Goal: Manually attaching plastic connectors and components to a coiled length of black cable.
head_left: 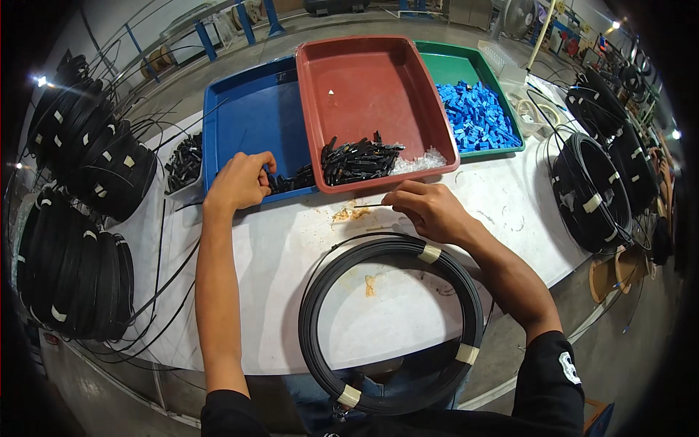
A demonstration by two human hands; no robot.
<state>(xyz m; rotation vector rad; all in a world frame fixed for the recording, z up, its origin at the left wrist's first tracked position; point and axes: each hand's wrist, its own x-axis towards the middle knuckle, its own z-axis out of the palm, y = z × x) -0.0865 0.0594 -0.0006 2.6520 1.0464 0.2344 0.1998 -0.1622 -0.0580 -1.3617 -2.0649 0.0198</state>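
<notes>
My right hand (429, 209) pinches a thin black cable end (370, 205), which points left above the white table. Just in front of it lies a large coil of black cable (312, 320), bound with pale tape bands and overhanging the table's near edge. At the near side of the blue tray (255, 109), my left hand (240, 180) reaches over the rim with fingers curved and apart. Small black pieces (295, 180) lie beside its fingertips, which are partly hidden. The red tray (371, 80), overlapping the blue one, holds black connector-like pieces (357, 160) and small clear pieces (419, 162).
A green tray (455, 65) with blue pieces (477, 115) stands at the right. Beside the blue tray is a white bin (186, 193) of black pieces. Stacked cable coils (73, 266) flank the table's left; more coils (591, 193) stand right. Loose cables (156, 295) trail leftward.
</notes>
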